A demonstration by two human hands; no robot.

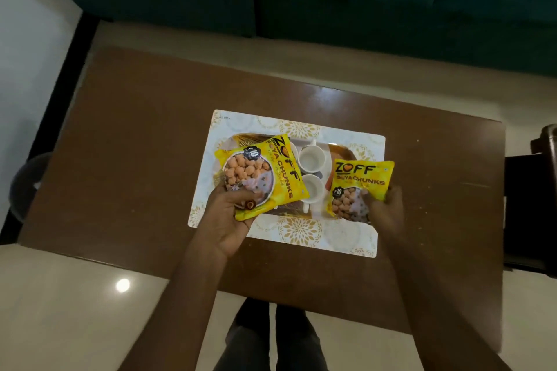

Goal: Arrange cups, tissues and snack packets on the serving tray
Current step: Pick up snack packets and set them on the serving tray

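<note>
Head cam: left hand (233, 221) & right hand (385, 209) each grip a snack pkt above tray (355, 238).

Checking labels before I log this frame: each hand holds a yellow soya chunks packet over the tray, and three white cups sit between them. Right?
Not quite: the head view shows two white cups, far cup and near cup, not three. The rest holds: the left hand grips one yellow packet, the right hand the other packet, both over the tray.

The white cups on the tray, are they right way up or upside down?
Right way up. Both white cups on the tray show open mouths facing upward.
</note>
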